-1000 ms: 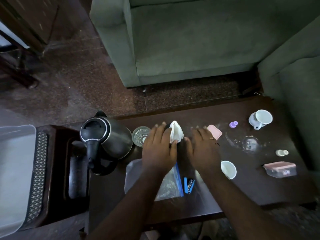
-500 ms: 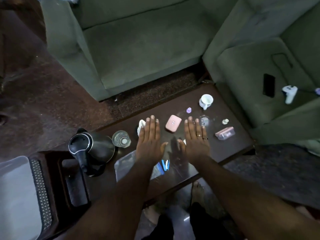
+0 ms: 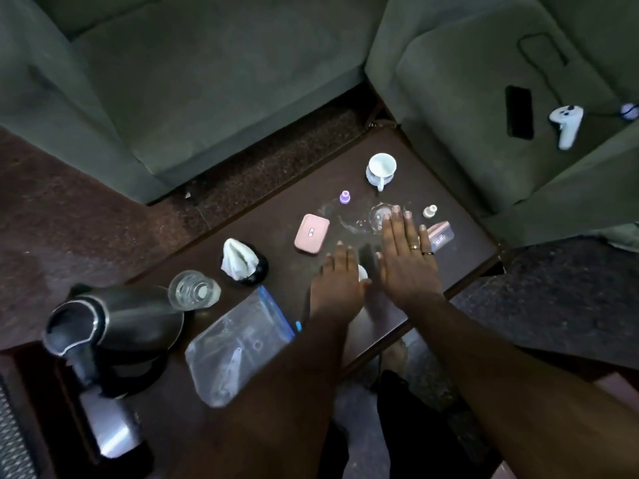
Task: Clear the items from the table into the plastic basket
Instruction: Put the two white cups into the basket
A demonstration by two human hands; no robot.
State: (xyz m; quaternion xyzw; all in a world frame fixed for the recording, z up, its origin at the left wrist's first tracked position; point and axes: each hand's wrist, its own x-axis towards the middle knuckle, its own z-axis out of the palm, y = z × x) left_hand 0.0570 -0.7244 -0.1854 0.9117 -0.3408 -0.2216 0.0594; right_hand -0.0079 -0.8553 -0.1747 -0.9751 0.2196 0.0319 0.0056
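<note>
The dark wooden table (image 3: 287, 216) holds a steel kettle (image 3: 114, 326), a drinking glass (image 3: 193, 290), a white cloth in a black cup (image 3: 242, 261), a clear zip bag (image 3: 238, 344), a pink case (image 3: 311, 233), a purple cap (image 3: 344, 197), a white mug (image 3: 381, 169), a glass lid (image 3: 377, 216), a small white bottle (image 3: 429, 211) and a pink-lidded box (image 3: 441, 235). My left hand (image 3: 337, 278) lies flat, fingers straight, beside a small white cup (image 3: 362, 272). My right hand (image 3: 406, 257) is flat too, fingertips over the glass lid. The plastic basket's perforated edge (image 3: 14, 440) shows at far left.
Green sofas (image 3: 207, 81) close in behind and to the right of the table. On the right sofa lie a black phone (image 3: 518, 112) and a white controller (image 3: 567, 124). My feet show on the floor below the table's near edge.
Both flat hands have shifted right along the table, from beside the cloth cup and pink case to the white cup and glass lid. The view swung right and the basket slid almost out of frame.
</note>
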